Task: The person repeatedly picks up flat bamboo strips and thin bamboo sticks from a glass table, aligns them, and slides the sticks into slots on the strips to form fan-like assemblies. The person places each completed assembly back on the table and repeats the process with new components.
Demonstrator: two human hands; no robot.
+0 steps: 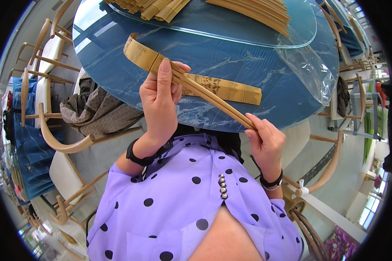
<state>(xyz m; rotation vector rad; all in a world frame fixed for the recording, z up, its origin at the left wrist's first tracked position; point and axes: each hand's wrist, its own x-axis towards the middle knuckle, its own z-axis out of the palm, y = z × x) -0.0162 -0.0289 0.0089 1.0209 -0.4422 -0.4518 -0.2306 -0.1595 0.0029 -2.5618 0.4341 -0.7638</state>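
Observation:
My left hand (159, 98) is closed, its thumb pressing a gold paper sleeve (140, 53) with dark print against a pair of wooden chopsticks (217, 102). The sleeve's free end curls up to the left. From my left hand the chopsticks slant down to the right, where my right hand (268, 138) pinches their other end between thumb and fingers. Behind them, flat on the blue table, lies another gold printed paper strip (231, 90), partly hidden by the chopsticks and my left hand.
On the glass turntable (231, 37) are a stack of gold sleeves (161, 9) and a bundle of wooden chopsticks (259, 15). A clear plastic bag (309, 69) hangs over the right of the marbled blue table (113, 65). Wooden chairs (65, 145) stand around; one bears a patterned bag or cloth (98, 111).

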